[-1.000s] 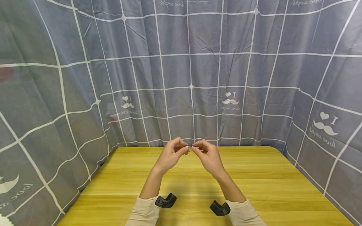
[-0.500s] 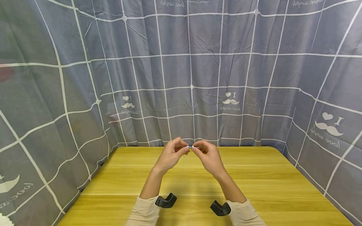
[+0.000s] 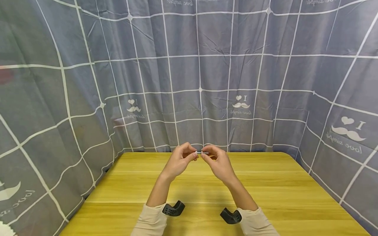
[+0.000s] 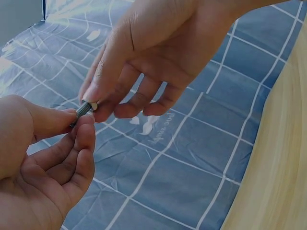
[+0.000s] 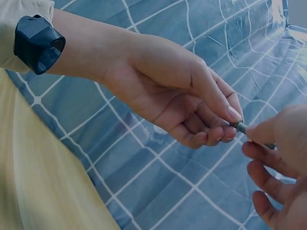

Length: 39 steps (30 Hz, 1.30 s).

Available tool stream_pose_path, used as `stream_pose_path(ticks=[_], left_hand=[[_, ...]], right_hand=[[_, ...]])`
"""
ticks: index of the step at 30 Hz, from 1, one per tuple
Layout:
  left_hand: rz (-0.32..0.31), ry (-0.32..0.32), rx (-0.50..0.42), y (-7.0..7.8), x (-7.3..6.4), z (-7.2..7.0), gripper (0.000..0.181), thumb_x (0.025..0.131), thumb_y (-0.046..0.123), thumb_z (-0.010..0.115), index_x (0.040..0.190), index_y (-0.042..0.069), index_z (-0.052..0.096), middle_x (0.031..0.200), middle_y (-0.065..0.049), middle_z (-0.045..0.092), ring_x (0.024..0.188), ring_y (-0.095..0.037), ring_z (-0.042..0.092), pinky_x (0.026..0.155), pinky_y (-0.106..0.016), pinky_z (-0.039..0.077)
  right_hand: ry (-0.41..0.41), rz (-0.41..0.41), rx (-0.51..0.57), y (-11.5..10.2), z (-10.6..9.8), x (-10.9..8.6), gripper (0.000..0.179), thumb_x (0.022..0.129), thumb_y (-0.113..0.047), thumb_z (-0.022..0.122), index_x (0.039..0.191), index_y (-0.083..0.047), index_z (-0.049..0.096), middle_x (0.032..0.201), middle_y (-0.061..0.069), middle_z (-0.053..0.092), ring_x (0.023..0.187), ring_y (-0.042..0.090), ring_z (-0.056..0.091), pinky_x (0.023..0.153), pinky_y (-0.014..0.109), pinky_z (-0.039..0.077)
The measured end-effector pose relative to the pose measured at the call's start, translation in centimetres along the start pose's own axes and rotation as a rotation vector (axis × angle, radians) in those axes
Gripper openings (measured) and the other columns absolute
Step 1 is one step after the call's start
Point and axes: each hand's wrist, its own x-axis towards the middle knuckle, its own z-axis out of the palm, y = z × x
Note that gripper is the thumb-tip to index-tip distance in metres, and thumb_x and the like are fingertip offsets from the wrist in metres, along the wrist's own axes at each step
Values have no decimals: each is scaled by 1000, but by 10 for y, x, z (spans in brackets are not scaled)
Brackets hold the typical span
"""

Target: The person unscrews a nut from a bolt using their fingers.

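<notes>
Both hands meet above the far part of the table and share a small grey metal bolt (image 3: 199, 152). My left hand (image 3: 177, 161) pinches one end between thumb and forefinger. At a small silver nut (image 4: 94, 104) on the bolt, my right hand (image 3: 220, 164) pinches with its thumb and forefinger. Thread shows on the bolt (image 4: 83, 109) between the fingertips in the left wrist view. In the right wrist view a short end of the bolt (image 5: 271, 145) sticks out past the right fingers. Fingertips hide parts of both bolt and nut.
A yellow wood-grain table (image 3: 200, 190) lies beneath the hands. Grey curtains (image 3: 183, 72) with white grid lines stand behind it and at both sides. Black wrist mounts, left (image 3: 173, 208) and right (image 3: 231, 216), sit at the sleeve cuffs.
Both hands keep almost the same place. The right thumb and fingertips have shifted slightly at the nut, and a little more of the bolt shows.
</notes>
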Motion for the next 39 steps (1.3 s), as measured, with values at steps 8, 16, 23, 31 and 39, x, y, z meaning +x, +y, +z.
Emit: stream_pose_path(ticks=[8,16,23,31,39], left_hand=[[8,-1,-5,0,0,1,4,103,0,61,106,-1,64,102,-23,70,92,-41,67,84,-36,55],[4,-2,-12,-1,0,1,4,103,-1,61,105,-1,64,102,-18,71,93,-44,67,85,-36,56],[5,-5,-16,0,0,1,4,103,-1,61,106,-1,63,102,-19,71,95,-50,65,85,-38,55],[4,-1,-13,1,0,1,4,103,-2,61,106,-2,63,100,-19,70,92,-39,67,84,-36,56],[5,-1,-5,2,0,0,4,103,-1,61,106,-1,64,102,-24,70,91,-36,67,84,-36,55]], right_hand=[[5,31,15,0,-1,0,17,101,-15,70,115,-6,73,107,4,73,97,21,69,84,42,54],[-8,20,24,-1,0,-1,23,99,-12,72,122,-8,71,115,4,71,101,22,69,84,42,55],[-13,16,7,0,1,-1,15,101,-11,69,115,-7,74,112,4,72,100,23,69,85,44,54],[-19,40,29,1,2,-2,28,100,-15,72,127,-8,69,121,9,69,105,24,68,87,44,54],[-9,5,32,2,2,0,14,101,-13,69,114,-8,75,109,3,72,98,21,69,85,42,55]])
